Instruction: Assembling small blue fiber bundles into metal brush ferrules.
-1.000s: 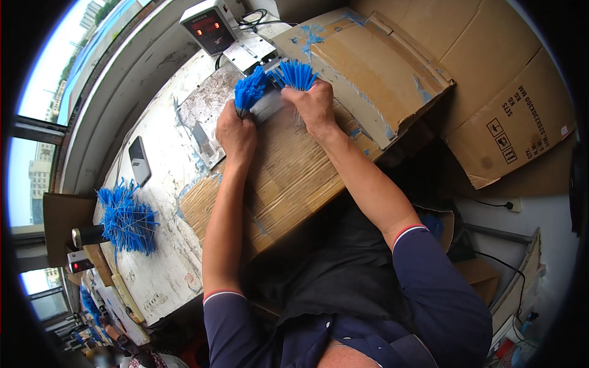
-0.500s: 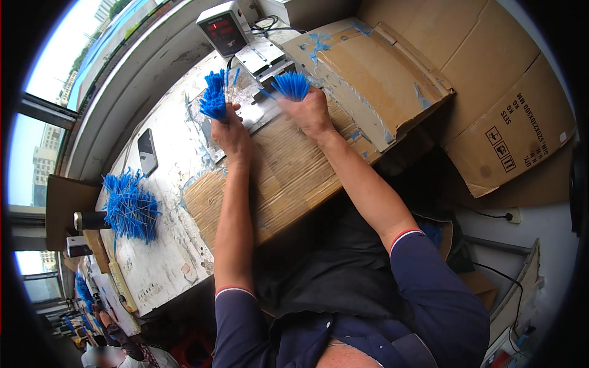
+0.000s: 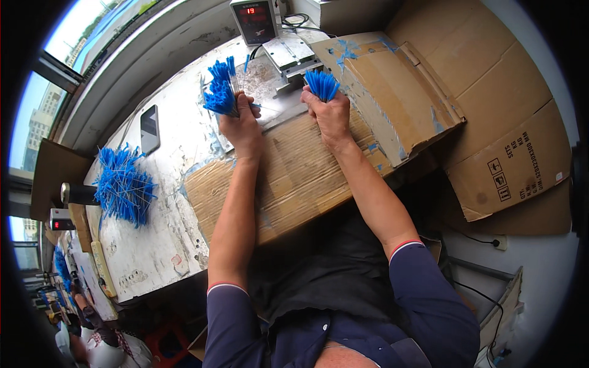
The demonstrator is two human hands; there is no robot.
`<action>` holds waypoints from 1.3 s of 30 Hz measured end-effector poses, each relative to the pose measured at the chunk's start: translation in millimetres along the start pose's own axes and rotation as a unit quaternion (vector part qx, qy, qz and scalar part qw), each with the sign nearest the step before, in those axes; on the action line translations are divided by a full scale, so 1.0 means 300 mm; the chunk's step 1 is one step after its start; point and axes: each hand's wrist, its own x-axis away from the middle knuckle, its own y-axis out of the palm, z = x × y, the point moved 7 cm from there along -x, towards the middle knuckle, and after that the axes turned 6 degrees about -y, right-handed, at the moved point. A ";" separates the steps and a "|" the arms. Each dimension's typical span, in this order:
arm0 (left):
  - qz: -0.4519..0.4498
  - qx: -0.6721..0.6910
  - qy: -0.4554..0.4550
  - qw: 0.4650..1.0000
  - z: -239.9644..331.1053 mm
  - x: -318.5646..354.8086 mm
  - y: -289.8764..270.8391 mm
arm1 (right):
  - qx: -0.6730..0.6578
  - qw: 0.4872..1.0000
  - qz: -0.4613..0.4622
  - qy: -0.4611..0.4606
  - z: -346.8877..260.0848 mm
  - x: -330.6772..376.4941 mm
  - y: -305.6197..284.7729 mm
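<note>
My left hand [image 3: 243, 130] is closed around a loose bundle of thin blue-tipped wire brushes [image 3: 219, 93], their tips fanning up and to the left. A few stick out apart from the rest near its thumb. To the right, my right hand [image 3: 331, 118] grips a tighter bundle of blue-tipped brushes [image 3: 322, 84], heads upward, stems hidden in the fist. Both hands are above the bench, below a metal fixture [image 3: 288, 55] with a flat plate. A bigger pile of the same brushes [image 3: 124, 187] lies on the bench at the left.
A flat cardboard sheet [image 3: 288, 184] covers the bench's near edge. Behind the fixture stands a box with a red display [image 3: 254, 24]. A taped cardboard box [image 3: 399, 92] is at the right, a phone [image 3: 149, 130] at the left. Another person [image 3: 116, 346] sits at the lower left.
My right hand, blurred before, is now sharp and more upright with its bundle. My left hand keeps its bundle, which leans further left. The whole view has shifted a little.
</note>
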 end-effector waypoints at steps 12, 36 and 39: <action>-0.063 -0.067 -0.009 0.996 -0.008 0.036 0.041 | 0.229 0.963 -0.111 -0.092 -0.021 -0.001 -0.017; -0.063 -0.295 0.092 0.949 -0.022 0.024 0.055 | 0.167 0.986 0.000 0.008 0.013 -0.079 -0.077; -0.102 -0.369 0.170 0.908 -0.006 0.046 0.105 | 0.016 0.998 0.003 0.066 0.028 -0.059 -0.078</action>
